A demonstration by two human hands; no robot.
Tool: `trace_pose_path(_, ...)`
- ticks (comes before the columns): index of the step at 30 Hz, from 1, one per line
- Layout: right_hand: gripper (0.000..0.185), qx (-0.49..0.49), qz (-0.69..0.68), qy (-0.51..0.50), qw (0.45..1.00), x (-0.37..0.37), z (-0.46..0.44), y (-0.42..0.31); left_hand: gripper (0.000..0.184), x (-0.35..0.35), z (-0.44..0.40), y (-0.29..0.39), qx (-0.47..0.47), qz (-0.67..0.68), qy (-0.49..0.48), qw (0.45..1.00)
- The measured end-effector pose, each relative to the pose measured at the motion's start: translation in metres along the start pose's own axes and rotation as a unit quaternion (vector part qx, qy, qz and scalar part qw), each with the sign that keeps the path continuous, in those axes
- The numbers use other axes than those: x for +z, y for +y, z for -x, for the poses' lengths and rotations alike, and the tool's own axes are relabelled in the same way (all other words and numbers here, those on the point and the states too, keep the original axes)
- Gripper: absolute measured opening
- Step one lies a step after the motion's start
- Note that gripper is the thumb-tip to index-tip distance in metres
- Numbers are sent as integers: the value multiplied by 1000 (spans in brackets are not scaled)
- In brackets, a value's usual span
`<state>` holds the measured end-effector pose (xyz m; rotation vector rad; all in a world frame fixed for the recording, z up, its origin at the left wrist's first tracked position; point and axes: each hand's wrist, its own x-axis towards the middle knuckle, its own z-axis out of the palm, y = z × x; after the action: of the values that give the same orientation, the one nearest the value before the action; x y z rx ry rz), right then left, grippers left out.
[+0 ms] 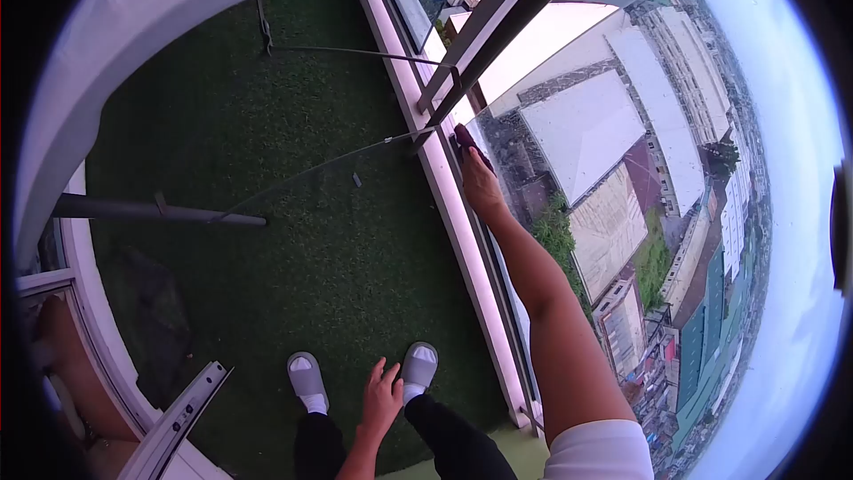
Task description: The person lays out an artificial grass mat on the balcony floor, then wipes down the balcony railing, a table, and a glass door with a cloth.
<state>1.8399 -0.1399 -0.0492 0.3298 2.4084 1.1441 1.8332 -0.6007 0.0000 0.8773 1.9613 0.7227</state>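
My right hand (482,185) reaches far forward along the railing, its fingers over a dark maroon cloth (466,140). The cloth lies low against the glass panel (533,249), close to a dark railing post (484,49); part of it is hidden under the fingers. My left hand (382,398) hangs in front of my legs with its fingers apart and nothing in it. Below it are my feet in grey slippers (306,378) on the green artificial turf (311,284).
A pale ledge (444,187) runs along the base of the glass. A thin cord (355,52) stretches across to the post. A dark pole (178,211) juts in at left, above a metal-edged frame (178,422). Rooftops (582,129) lie far below outside.
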Motion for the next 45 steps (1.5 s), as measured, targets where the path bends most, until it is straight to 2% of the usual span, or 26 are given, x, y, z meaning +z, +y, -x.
trace_pose_path(2,51,-89,-59,-61,992,23,26,-35,35,12,7,-20,-9,21,-6,1000)
trace_pose_path(3,51,-92,-57,-68,992,14,41,-31,34,17,11,-36,-23,29,-12,999)
trace_pose_path(5,47,-5,-105,11,994,-18,77,-4,33,33,10,-54,-33,43,-24,998)
trace_pose_path(7,43,95,-118,60,987,-70,119,53,31,41,5,-62,-50,-28,-28,998)
trace_pose_path(8,46,161,-225,88,957,-109,146,94,31,38,-1,-51,-38,1,-30,999)
trace_pose_path(9,55,204,-224,110,947,-154,177,141,31,39,-6,-45,-37,4,-34,999)
trace_pose_path(11,67,323,-113,103,934,-225,249,213,30,46,-9,-39,5,71,-30,997)
trace_pose_path(12,62,375,-33,102,921,-255,280,241,29,51,-10,-40,22,70,-33,997)
trace_pose_path(13,53,380,44,172,908,-267,311,266,29,51,-8,-39,23,69,-41,996)
trace_pose_path(15,51,383,143,214,887,-271,355,287,30,52,-10,-37,32,64,-77,994)
trace_pose_path(18,49,394,57,198,896,-238,340,227,31,48,-12,-38,38,55,-82,994)
trace_pose_path(20,53,383,-46,43,922,-199,311,154,31,44,-13,-40,30,41,-82,995)
trace_pose_path(22,54,270,-189,-6,944,-140,276,79,31,42,-12,-41,27,29,-89,995)
trace_pose_path(24,46,139,-107,2,985,-81,246,0,31,43,-10,-45,23,15,-96,995)
trace_pose_path(25,46,50,-104,-56,992,-55,242,-38,31,42,-6,-45,23,11,-103,994)
trace_pose_path(27,48,-65,-106,-96,988,1,265,-114,32,38,-6,-42,-4,0,-121,993)
trace_pose_path(30,47,12,-199,-61,978,-16,302,-107,32,38,-5,-55,-4,-17,-126,992)
trace_pose_path(33,48,163,-277,-50,946,-106,357,-10,32,44,-3,-57,-24,-1,-141,990)
trace_pose_path(34,50,231,-289,-86,925,-141,387,25,32,47,-1,-57,-23,8,-152,988)
trace_pose_path(36,51,369,-113,-26,922,-198,454,91,32,54,1,-55,-23,-3,-173,985)
trace_pose_path(38,50,461,49,70,883,-247,497,156,32,57,1,-50,-23,-17,-197,980)
trace_pose_path(39,47,491,47,116,862,-265,496,175,32,57,0,-47,-16,-9,-196,980)
trace_pose_path(41,45,464,95,149,868,-247,546,169,32,61,0,-42,-8,2,-200,980)
trace_pose_path(43,42,452,66,115,882,-219,515,117,32,63,-4,-41,1,4,-188,982)
trace_pose_path(44,40,453,0,40,891,-199,509,72,31,64,-4,-42,11,4,-185,983)
trace_pose_path(45,42,385,-45,-7,922,-170,498,33,31,64,-6,-44,9,2,-184,983)
